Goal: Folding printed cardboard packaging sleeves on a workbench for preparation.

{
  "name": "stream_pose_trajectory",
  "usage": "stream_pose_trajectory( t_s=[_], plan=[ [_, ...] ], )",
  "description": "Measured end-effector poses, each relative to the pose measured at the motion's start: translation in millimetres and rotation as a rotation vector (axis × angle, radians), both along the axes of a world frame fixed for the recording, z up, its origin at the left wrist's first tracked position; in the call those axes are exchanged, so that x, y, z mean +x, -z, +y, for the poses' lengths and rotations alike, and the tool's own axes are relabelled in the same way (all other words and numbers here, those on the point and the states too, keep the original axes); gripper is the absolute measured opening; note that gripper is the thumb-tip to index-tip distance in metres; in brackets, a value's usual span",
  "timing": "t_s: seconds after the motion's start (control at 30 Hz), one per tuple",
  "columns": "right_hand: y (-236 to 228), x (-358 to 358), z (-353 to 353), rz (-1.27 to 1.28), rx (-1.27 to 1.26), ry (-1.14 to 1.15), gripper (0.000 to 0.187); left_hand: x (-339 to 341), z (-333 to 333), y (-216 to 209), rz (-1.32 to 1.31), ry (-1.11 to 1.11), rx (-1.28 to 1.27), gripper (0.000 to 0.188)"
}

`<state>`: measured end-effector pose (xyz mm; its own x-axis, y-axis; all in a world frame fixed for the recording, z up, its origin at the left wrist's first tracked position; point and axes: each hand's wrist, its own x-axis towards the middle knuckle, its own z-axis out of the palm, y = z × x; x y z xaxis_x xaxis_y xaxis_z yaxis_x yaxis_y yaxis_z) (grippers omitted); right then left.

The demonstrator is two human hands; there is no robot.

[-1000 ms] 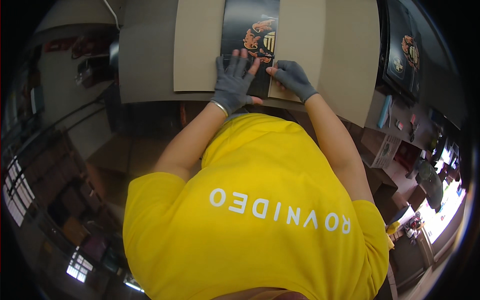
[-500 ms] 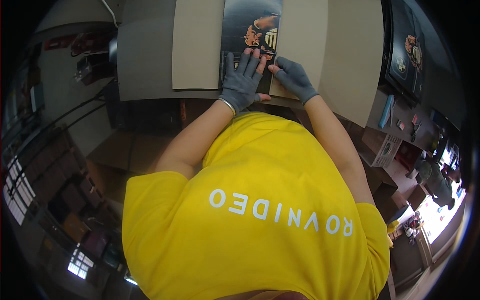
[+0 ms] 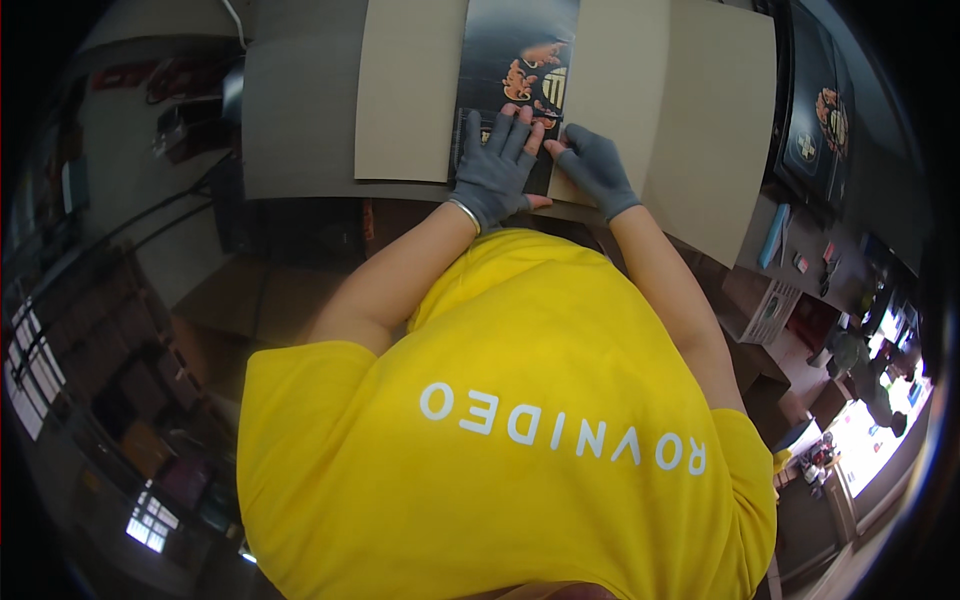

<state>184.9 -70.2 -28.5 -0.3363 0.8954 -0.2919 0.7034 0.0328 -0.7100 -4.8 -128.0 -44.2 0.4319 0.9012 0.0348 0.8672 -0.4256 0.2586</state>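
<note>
A black glossy sheet (image 3: 512,45) with orange and gold print lies lengthwise over a tan cardboard panel (image 3: 408,95). Spread flat on its near end is my left hand (image 3: 495,172), in a grey glove with bare fingertips. My right hand (image 3: 597,172), gloved alike, is closed at the sheet's right edge. Its thumb and curled fingers touch that border; whether they pinch anything is hidden. The cardboard continues on the right side as another tan panel (image 3: 625,75).
More cardboard (image 3: 705,130) spreads below and beside the panels. At the right, a stack of black printed sheets (image 3: 812,120) lies on the table, with a blue strip-like item (image 3: 773,236) and small tools near it. Another person (image 3: 875,385) is in the background on the right.
The panels, the sheet and both hands sit slightly farther right in the picture. My left hand stays flat on the sheet, and my right hand keeps its closed shape at the edge.
</note>
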Motion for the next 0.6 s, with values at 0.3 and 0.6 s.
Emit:
stream_pose_trajectory(
  t_s=[0.3,0.6],
  plan=[
    [-42,-115,68,-0.111,0.567,-0.237,0.036,0,3,-10,0.004,-0.007,-0.136,0.112],
    [18,-194,98,-0.266,0.784,-0.808,0.068,-5,1,-15,0.006,0.034,-0.245,0.107]
  ],
)
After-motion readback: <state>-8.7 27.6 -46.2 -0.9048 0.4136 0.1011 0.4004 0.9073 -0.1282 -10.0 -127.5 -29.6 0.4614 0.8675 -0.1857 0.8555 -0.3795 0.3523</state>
